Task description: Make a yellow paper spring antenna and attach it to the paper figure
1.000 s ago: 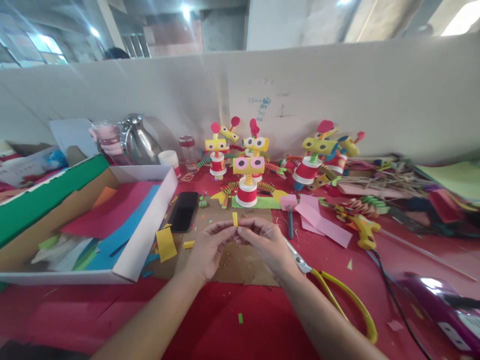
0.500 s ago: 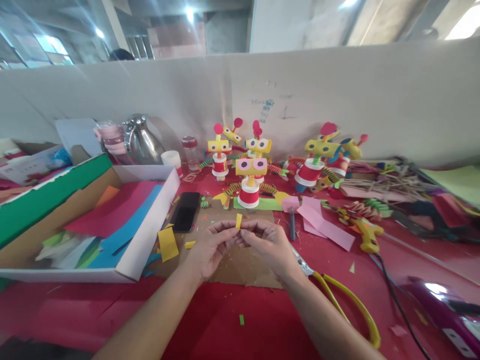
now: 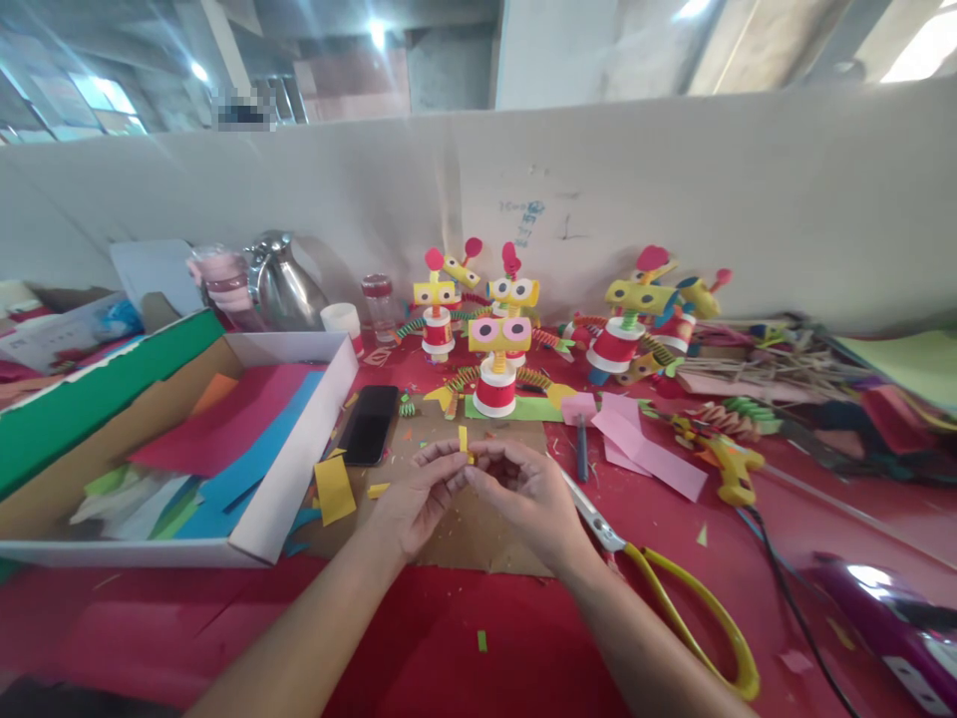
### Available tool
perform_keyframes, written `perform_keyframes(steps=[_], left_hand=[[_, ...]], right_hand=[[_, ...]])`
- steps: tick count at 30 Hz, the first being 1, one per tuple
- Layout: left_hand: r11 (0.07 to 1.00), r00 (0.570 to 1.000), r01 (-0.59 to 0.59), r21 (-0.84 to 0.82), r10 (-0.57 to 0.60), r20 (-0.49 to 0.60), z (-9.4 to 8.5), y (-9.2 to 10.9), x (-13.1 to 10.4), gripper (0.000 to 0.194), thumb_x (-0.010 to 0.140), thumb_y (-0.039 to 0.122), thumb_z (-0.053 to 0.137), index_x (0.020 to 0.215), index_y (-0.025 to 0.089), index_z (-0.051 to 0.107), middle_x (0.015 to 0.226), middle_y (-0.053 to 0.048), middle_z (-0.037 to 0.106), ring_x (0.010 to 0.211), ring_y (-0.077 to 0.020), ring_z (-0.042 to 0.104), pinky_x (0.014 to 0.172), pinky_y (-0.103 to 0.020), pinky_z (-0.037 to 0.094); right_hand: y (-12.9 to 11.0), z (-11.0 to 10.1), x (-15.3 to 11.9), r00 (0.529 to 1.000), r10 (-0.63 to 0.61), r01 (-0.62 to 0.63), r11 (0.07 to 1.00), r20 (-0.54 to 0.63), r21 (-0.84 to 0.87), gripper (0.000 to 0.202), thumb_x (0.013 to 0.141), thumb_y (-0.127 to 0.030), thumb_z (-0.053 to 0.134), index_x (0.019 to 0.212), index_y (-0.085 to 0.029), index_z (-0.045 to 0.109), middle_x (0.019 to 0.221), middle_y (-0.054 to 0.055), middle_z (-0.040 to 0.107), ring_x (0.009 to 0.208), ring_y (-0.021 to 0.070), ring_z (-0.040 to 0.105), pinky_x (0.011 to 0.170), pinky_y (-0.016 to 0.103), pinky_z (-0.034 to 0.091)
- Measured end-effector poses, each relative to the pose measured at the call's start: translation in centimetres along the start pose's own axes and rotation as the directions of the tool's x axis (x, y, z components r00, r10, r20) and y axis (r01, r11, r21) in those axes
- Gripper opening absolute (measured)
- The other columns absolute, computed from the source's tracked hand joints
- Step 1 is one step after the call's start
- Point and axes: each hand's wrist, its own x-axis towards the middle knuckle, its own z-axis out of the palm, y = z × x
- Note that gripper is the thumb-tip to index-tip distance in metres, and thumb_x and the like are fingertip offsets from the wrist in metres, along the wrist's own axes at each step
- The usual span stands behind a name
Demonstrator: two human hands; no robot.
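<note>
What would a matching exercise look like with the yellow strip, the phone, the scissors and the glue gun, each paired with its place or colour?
1. Yellow strip
2. Phone
3. Scissors
4. Glue gun

A. Silver and yellow
B. Yellow, right of the pink paper
C. Held by the left hand, sticking up
D. Black, right of the box

Pairs: 1-C, 2-D, 3-A, 4-B

My one view, head-worn, looking from above and behind the hands (image 3: 413, 499), facing forward and steeply down, surface (image 3: 419, 638) close below, partition (image 3: 344, 184) farther off, ceiling lights (image 3: 378, 37) topmost.
</note>
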Motion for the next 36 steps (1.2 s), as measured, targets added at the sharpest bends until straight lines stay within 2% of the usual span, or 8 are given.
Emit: perform_keyframes(steps=[4,8,15,20,22,28,32,36], left_hand=[[0.999,0.999,-0.031,-0.038,0.031,-0.008,-0.1,-0.3,0.0,0.022,0.061,0.007,0.076,0.082,0.013,0.069,0.078,0.0,0.07,0.068,-0.0076,0.064,0.068,-0.017,0.052],[0.999,1.0,-0.021,-0.046,0.022,0.02,0.1,-0.3,-0.2,0.019,0.06,0.009,0.078,0.078,0.013,0.07,0.078,-0.001,0.07,0.071,-0.0086,0.065,0.072,-0.018,0.052],[0.981,0.999,-0.023,0.195,0.018,0.028,0.2,0.3,-0.4,0.015,0.061,0.013,0.077,0.073,0.013,0.069,0.073,0.0,0.068,0.069,-0.0096,0.063,0.072,-0.023,0.048],[0.953,0.995,0.011,0.304,-0.039,0.087,0.2,0.4,-0.7,0.023,0.055,0.006,0.075,0.074,0.015,0.068,0.069,0.002,0.063,0.064,-0.0081,0.057,0.065,-0.021,0.042],[0.959,0.996,-0.013,0.284,-0.013,0.091,0.3,0.2,-0.6,0.022,0.055,0.006,0.074,0.074,0.015,0.067,0.07,0.001,0.063,0.066,-0.0085,0.057,0.066,-0.022,0.042],[0.963,0.978,-0.202,0.178,0.207,-0.01,0.8,-0.7,-0.5,0.015,0.063,0.012,0.071,0.076,0.017,0.066,0.075,0.001,0.063,0.07,-0.0096,0.058,0.071,-0.023,0.044],[0.95,0.964,-0.261,0.169,0.266,-0.007,1.2,-1.2,-0.7,0.014,0.066,0.014,0.071,0.078,0.018,0.067,0.078,0.001,0.065,0.074,-0.0107,0.059,0.072,-0.024,0.045],[0.959,0.973,-0.224,0.174,0.23,-0.014,0.9,-1.3,-0.7,0.011,0.065,0.016,0.074,0.075,0.016,0.07,0.076,-0.001,0.068,0.076,-0.0125,0.061,0.075,-0.025,0.046]], right_hand=[[0.4,0.1,0.0,0.999,-0.018,0.016,0.999,-0.04,-0.042,0.016,0.079,-0.028,0.064,0.092,-0.021,0.072,0.079,0.003,0.068,0.065,0.0149,0.062,0.062,0.028,0.051],[0.6,-0.8,0.6,1.0,-0.018,0.019,0.996,0.012,-0.082,0.018,0.08,-0.029,0.063,0.094,-0.022,0.073,0.075,0.002,0.067,0.065,0.0146,0.061,0.061,0.028,0.05],[0.1,-2.4,1.2,0.988,0.064,-0.047,0.992,0.142,-0.121,0.015,0.077,-0.026,0.064,0.087,-0.02,0.073,0.074,0.0,0.069,0.066,0.014,0.059,0.061,0.026,0.045],[0.2,-3.1,1.4,0.946,0.182,-0.146,0.978,0.268,-0.148,0.011,0.075,-0.026,0.065,0.08,-0.019,0.072,0.073,0.001,0.07,0.065,0.0142,0.06,0.06,0.026,0.043],[0.4,-2.8,1.4,0.953,0.197,-0.188,0.98,0.232,-0.059,0.013,0.072,-0.026,0.068,0.083,-0.019,0.07,0.077,0.001,0.071,0.067,0.0144,0.062,0.061,0.026,0.044],[0.9,0.3,0.5,0.976,0.199,-0.184,0.971,-0.093,0.155,0.019,0.07,-0.032,0.071,0.082,-0.018,0.066,0.074,0.0,0.066,0.063,0.0123,0.059,0.059,0.024,0.045],[1.3,1.2,0.1,0.969,0.191,-0.161,0.969,-0.156,0.185,0.021,0.074,-0.033,0.068,0.089,-0.018,0.071,0.078,0.003,0.068,0.067,0.0138,0.059,0.062,0.025,0.047],[1.3,0.5,0.3,0.966,0.203,-0.177,0.97,-0.158,0.164,0.022,0.075,-0.032,0.068,0.091,-0.018,0.073,0.086,0.005,0.071,0.073,0.0153,0.062,0.064,0.027,0.05]])
